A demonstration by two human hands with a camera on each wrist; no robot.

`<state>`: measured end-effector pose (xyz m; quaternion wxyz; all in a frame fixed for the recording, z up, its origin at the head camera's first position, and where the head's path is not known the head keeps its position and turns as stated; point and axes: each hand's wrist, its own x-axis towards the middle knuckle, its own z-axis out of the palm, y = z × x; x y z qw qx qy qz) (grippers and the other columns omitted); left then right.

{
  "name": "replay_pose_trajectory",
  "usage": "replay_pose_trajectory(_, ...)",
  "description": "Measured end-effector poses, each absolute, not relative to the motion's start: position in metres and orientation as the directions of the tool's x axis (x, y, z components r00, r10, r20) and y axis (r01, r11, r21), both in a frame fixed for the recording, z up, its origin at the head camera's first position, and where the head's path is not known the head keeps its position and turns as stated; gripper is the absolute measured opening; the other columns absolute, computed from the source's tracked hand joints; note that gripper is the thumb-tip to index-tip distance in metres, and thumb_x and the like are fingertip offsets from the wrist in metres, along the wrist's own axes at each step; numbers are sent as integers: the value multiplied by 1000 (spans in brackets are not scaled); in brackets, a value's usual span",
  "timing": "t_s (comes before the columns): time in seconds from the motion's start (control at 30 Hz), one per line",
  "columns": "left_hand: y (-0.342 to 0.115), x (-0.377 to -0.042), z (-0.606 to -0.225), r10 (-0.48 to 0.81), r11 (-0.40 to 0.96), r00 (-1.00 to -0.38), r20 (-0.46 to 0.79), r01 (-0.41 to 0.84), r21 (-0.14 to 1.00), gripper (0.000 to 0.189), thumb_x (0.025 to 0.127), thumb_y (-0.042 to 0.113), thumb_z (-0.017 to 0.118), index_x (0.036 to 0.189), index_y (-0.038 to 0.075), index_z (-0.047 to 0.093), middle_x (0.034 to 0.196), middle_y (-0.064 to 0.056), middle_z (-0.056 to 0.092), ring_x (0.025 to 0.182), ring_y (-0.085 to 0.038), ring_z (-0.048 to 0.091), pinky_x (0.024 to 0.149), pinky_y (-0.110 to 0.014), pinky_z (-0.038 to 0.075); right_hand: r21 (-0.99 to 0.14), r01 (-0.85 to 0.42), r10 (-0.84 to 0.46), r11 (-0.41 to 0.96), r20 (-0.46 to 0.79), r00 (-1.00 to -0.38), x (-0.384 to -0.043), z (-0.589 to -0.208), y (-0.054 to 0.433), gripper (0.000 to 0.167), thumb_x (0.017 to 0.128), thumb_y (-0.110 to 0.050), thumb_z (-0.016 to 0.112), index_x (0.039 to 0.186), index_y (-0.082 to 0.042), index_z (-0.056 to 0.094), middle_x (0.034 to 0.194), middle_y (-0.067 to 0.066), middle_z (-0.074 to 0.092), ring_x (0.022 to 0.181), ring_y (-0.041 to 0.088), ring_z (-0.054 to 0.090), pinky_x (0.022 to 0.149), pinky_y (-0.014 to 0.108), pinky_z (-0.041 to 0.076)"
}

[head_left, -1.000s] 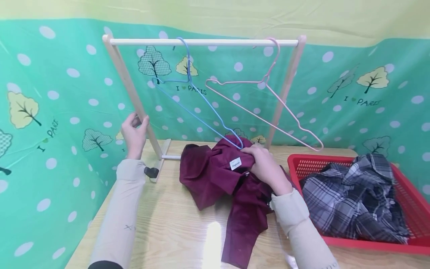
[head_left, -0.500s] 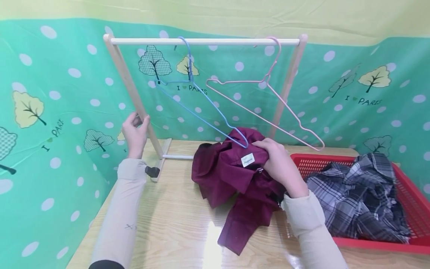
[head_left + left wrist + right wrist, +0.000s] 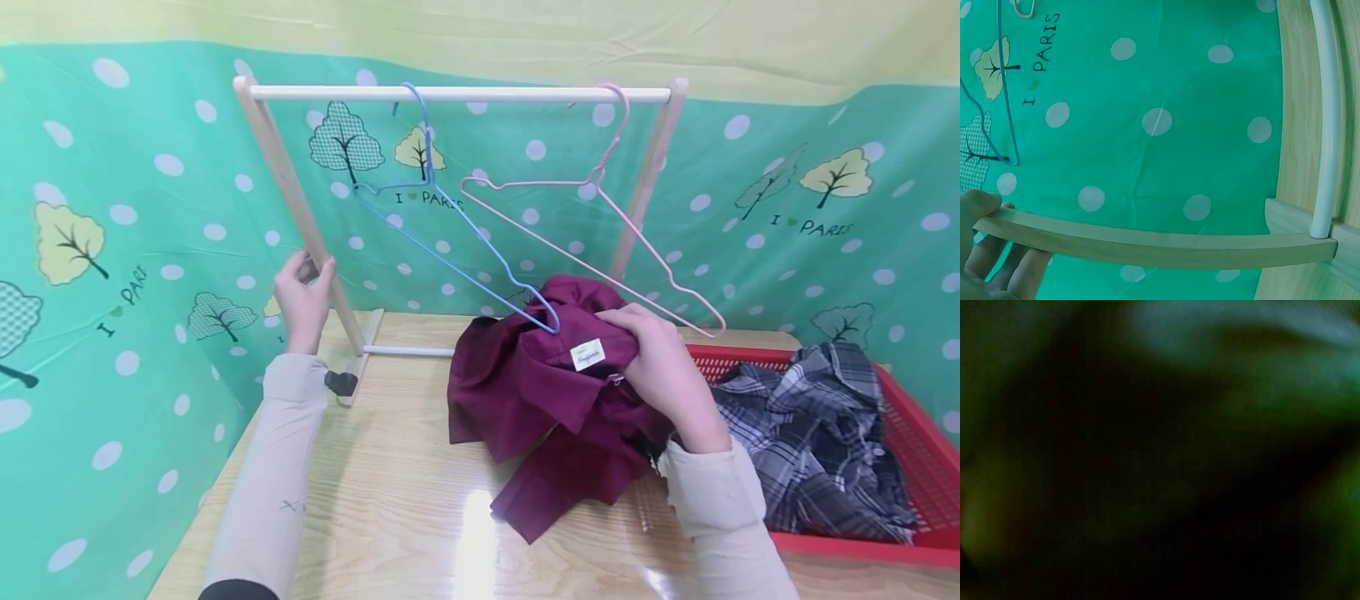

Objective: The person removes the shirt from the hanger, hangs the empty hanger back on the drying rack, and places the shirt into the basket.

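My left hand (image 3: pixel 303 298) grips the left post (image 3: pixel 288 183) of a small wooden clothes rack, thumb on one side and fingers curled behind, as the left wrist view also shows. My right hand (image 3: pixel 670 373) holds a maroon collared shirt (image 3: pixel 517 392) by its collar, close to the white label (image 3: pixel 587 354). A blue wire hanger (image 3: pixel 480 233) hangs tilted from the rack's top bar (image 3: pixel 510 95), and its lower right end overlaps the shirt's neck opening. One sleeve droops toward the tabletop. The right wrist view is dark and blurred.
A pink hanger (image 3: pixel 547 242) hangs tilted on the bar's right side. At the right stands a red plastic basket (image 3: pixel 930 492) with a grey plaid shirt (image 3: pixel 810 450) in it. The wooden table (image 3: pixel 375 517) lies below, and a dotted green cloth (image 3: pixel 150 350) covers the walls.
My right hand has moved right with the maroon shirt, and the sleeve has drawn up. The blue hanger's lower end has shifted slightly right. My left hand has stayed on the post.
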<state>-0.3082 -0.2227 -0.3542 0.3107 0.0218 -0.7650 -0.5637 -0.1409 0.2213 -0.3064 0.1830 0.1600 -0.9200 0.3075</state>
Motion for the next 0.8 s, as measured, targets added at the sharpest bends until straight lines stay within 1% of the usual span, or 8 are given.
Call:
replay_pose_trajectory(0.2,-222,-310,-353,-375,367,-804,462,329,870,33,93,25,71,124,12,68,117,-17,71,104,-17,69,95,-32,57,-509,-403,-158,761,457,-875,-131,-299,230,44,80,17,65,118,-4,70,108,17,67,106,39,61,94,58,51)
replay_pose_trajectory(0.33,-222,-312,-353,-376,369,-803,462,327,870,33,93,25,71,124,13,68,117,-17,71,104,-17,69,95,-32,57,-511,-393,-145,764,458,-877,-126,-295,238,45,81,16,64,121,-4,69,110,16,66,106,38,60,92,58,51)
replay_pose_trajectory(0.5,-222,-309,-353,-379,365,-802,461,329,871,34,93,25,71,125,12,68,117,-16,71,105,-18,69,96,-32,57,-493,-411,-141,767,495,-858,-121,-292,251,43,81,15,66,121,-3,68,109,16,67,107,37,59,91,52,50)
replay_pose_trajectory(0.53,-222,-309,-353,-378,364,-803,462,330,871,34,93,25,71,125,12,68,117,-16,71,105,-18,69,96,-32,57,-491,-411,-138,768,501,-855,-119,-292,254,44,81,15,67,121,-3,68,109,16,67,107,37,59,92,47,49)
replay_pose_trajectory(0.6,-222,-307,-354,-375,361,-803,463,334,871,34,93,25,71,124,11,68,117,-17,71,105,-18,69,96,-33,57,-485,-414,-133,771,513,-848,-116,-292,260,44,81,14,68,121,-4,69,109,15,67,108,38,59,93,32,47)
replay_pose_trajectory(0.7,-222,-305,-354,-375,354,-804,462,337,873,34,93,24,71,124,10,68,117,-17,71,105,-18,68,96,-33,57,-486,-417,-123,768,527,-841,-111,-292,269,46,80,15,69,121,-4,68,111,15,67,108,37,59,89,10,38)
replay_pose_trajectory(0.73,-221,-304,-354,-376,351,-805,459,335,874,34,93,24,71,124,11,68,118,-16,71,105,-18,68,96,-33,57,-486,-419,-120,767,533,-838,-109,-292,272,46,80,15,70,122,-4,68,111,15,66,107,37,59,88,4,34)
replay_pose_trajectory(0.8,-221,-302,-354,-378,347,-805,456,334,876,34,93,23,71,124,11,68,118,-16,71,105,-18,68,95,-33,57,-483,-426,-114,765,550,-827,-105,-292,279,47,79,16,70,122,-3,68,111,16,66,106,33,58,88,-1,30)
